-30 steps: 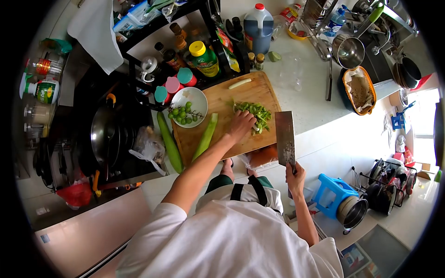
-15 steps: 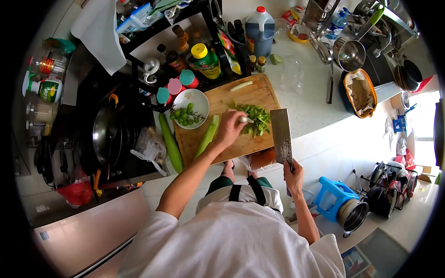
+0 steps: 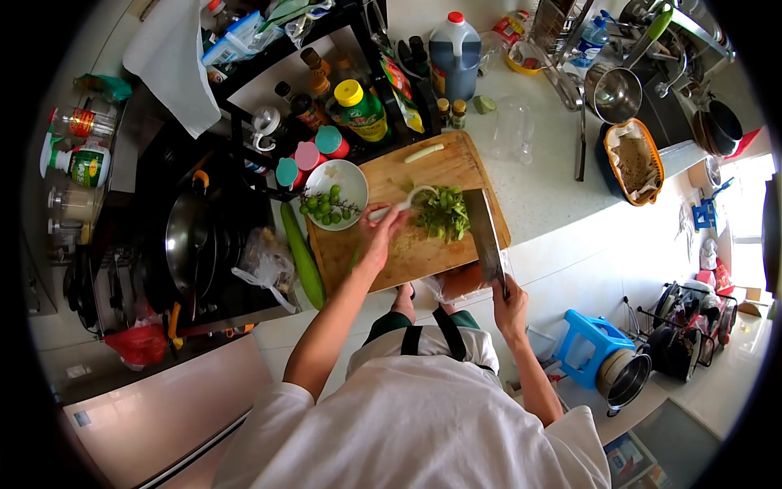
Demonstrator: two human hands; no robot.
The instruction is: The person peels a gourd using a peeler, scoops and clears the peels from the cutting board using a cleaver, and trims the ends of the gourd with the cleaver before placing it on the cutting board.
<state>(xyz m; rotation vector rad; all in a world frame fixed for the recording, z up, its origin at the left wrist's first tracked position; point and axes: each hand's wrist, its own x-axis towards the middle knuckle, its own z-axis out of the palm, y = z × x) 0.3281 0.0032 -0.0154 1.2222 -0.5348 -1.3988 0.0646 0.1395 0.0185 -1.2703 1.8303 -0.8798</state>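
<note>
My left hand (image 3: 381,234) is closed around the handle of a white peeler (image 3: 391,210), its curved head beside a pile of green peelings (image 3: 444,216). My right hand (image 3: 511,306) grips a cleaver (image 3: 485,232), whose broad blade lies along the right side of the pile, over the edge of the wooden cutting board (image 3: 399,265). A peeled pale piece (image 3: 423,153) rests near the board's back edge. Left of the board lies a long green gourd (image 3: 303,259). Another green gourd is mostly hidden by my left forearm. A white bowl (image 3: 350,176) of green grapes stands at the board's left corner.
A black rack with bottles and a yellow-capped jar (image 3: 361,110) stands behind the board. A wok (image 3: 187,232) sits on the stove at left. The counter (image 3: 546,191) holds a large jug (image 3: 454,61), a ladle and an orange basket (image 3: 635,163). A blue stool (image 3: 586,346) stands below.
My left hand has moved left, and the peeler in it now shows its curved head. The cleaver has shifted left and tilted against the pile of peelings.
</note>
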